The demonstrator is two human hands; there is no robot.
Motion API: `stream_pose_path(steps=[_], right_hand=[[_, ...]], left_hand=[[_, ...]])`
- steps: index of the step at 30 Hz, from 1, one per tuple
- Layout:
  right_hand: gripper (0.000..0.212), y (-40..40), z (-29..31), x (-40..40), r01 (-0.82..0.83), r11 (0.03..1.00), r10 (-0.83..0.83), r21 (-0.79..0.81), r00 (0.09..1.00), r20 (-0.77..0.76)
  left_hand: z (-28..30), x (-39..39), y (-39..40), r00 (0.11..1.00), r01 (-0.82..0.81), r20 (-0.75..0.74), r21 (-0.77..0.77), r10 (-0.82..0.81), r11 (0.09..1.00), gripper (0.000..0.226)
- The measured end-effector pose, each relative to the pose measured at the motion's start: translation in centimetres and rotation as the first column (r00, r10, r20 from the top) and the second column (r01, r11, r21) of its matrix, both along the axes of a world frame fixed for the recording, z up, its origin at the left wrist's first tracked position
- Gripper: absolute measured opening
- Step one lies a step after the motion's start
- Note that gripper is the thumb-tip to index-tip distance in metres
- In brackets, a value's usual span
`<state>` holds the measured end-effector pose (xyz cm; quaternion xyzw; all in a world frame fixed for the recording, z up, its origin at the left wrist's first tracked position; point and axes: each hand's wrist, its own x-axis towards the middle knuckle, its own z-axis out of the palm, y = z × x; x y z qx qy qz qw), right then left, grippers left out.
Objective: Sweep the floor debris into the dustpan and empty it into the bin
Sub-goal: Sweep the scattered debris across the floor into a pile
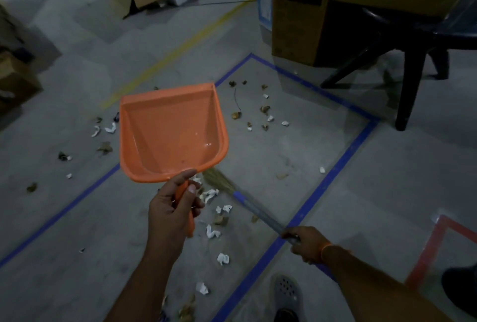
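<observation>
Scattered debris (215, 218) on taped grey floor (296, 146); left hand (171, 205) grips empty orange dustpan (170, 132), right hand (307, 243) grips broom (247, 200).

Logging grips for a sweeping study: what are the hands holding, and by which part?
Left hand grips the orange plastic dustpan by its handle; right hand grips the broom by its shaft.
</observation>
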<state>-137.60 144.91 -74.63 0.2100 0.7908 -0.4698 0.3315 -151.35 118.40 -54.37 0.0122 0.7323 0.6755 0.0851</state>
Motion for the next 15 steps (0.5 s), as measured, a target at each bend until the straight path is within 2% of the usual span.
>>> stream_pose_path(steps=[4,7,11,15], right_hand=[[0.034,2.8,0.0,1.0,0.064,0.997,-0.063,0.035,0.998,-0.024],[0.036,4.9,0.1,2.8,0.203,0.976,-0.202,0.082,0.979,-0.026],[0.033,7.5,-0.1,6.0,0.398,0.907,-0.4,0.138,0.916,-0.014],[0.035,8.5,0.3,9.6,0.524,0.829,-0.53,0.193,0.848,-0.026]], left_hand=[[-0.2,-0.6,1.1,1.0,-0.004,-0.005,0.0,0.004,1.0,0.029],[-0.3,-1.0,1.9,1.0,0.016,0.003,-0.012,-0.016,1.0,0.029],[-0.5,-1.4,2.6,0.998,0.056,-0.006,-0.004,-0.056,0.998,0.029],[-0.7,-0.9,2.6,0.996,0.083,-0.01,0.0,-0.083,0.997,0.028]])
